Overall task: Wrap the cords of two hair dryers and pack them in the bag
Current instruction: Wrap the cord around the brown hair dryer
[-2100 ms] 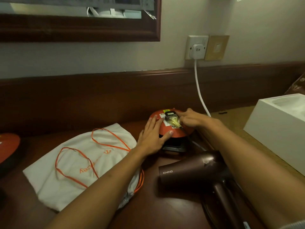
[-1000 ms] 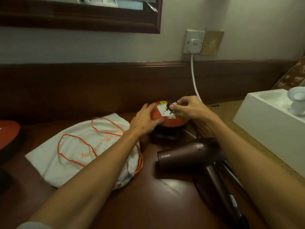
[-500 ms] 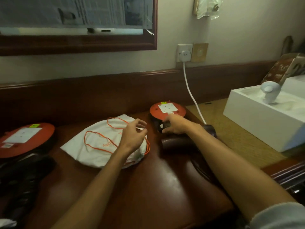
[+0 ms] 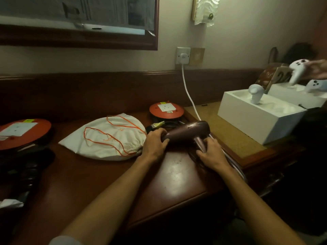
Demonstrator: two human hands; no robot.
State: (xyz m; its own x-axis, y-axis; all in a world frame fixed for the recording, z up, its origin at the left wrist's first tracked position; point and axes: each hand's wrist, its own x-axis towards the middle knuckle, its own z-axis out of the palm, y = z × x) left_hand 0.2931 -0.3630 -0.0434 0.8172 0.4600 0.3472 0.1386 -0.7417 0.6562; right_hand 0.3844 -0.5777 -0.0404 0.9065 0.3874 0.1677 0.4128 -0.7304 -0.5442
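A brown hair dryer lies on the dark wooden desk. My left hand grips its nozzle end. My right hand is closed around its handle. Its black plug, with a yellowish tag, lies free on the desk just behind my left hand. A white drawstring bag with orange cords lies flat to the left of the dryer. A second, dark hair dryer lies in shadow at the far left.
Two orange cord reels stand on the desk, one behind the dryer and one at far left. A white cable runs from the wall socket. White boxes with controllers sit right, where another person's hand holds one.
My right hand pulled the plug out of the orange reel and laid it on the desk. Both hands then came back and took hold of the brown hair dryer.
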